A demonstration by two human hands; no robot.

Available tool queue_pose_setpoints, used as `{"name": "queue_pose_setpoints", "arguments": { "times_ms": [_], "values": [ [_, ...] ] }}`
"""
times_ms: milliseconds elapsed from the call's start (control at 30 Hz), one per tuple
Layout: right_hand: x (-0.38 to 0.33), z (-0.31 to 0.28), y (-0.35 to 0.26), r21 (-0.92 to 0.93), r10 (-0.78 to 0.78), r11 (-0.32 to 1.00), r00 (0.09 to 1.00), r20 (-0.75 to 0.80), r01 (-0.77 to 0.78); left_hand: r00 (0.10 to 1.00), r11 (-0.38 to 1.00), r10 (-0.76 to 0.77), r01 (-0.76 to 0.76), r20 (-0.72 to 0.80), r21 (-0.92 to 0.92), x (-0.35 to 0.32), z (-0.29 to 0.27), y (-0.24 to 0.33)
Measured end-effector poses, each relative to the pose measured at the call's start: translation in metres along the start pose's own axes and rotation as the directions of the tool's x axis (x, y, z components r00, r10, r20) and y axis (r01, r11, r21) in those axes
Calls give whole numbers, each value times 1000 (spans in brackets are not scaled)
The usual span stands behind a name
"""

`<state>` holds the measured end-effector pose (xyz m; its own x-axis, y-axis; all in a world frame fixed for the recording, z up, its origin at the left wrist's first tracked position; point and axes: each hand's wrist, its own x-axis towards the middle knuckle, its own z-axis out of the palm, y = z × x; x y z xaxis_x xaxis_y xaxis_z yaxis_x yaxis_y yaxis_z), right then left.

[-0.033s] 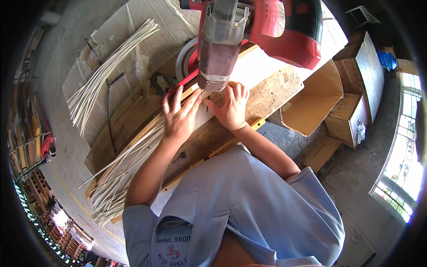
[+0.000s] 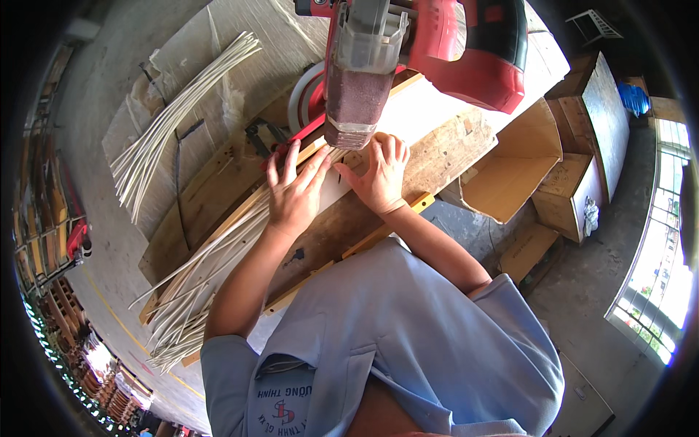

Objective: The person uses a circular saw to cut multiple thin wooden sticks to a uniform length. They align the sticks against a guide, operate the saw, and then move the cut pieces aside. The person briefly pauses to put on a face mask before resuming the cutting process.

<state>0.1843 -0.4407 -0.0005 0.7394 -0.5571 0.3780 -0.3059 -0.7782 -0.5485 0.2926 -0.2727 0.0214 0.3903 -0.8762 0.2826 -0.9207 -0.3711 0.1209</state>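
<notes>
A bundle of long, thin cream rods [image 2: 231, 231] lies along a wooden fence strip [image 2: 218, 246] on the bench. My left hand [image 2: 293, 191] rests over the rods' upper end with its fingers stretched and spread, some reaching over the fence. Beside it, my right hand [image 2: 380, 175] lies on the white work surface, thumb apart and pointing at the rods' ends, fingers up toward the fence. Just above both hands hangs a red power saw [image 2: 466, 69] with a clear dust box [image 2: 357, 102] that hides part of the rods and the fence.
Another bundle of pale rods [image 2: 186, 109] lies on a plastic-covered panel [image 2: 255, 65] at the far left. An open cardboard box [image 2: 513, 171] stands right of the bench, with wooden cabinets [image 2: 593, 124] beyond. A yellow-edged bar [image 2: 421, 202] runs along the near bench edge.
</notes>
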Motion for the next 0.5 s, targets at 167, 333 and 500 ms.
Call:
{"name": "queue_pose_setpoints", "arguments": {
  "times_ms": [167,333,500],
  "values": [
    [7,1,5,-49,-68,997,998,2,68,1000,1000,15,-15,-26,7,5,4,-3],
    [6,1,6,-20,-87,996,996,12,87,1000,1000,16,-16,-16,4,4,4,-3],
    [6,1,6,-17,-110,994,994,7,110,1000,1000,22,-22,-11,3,4,3,-4]
  ]
}}
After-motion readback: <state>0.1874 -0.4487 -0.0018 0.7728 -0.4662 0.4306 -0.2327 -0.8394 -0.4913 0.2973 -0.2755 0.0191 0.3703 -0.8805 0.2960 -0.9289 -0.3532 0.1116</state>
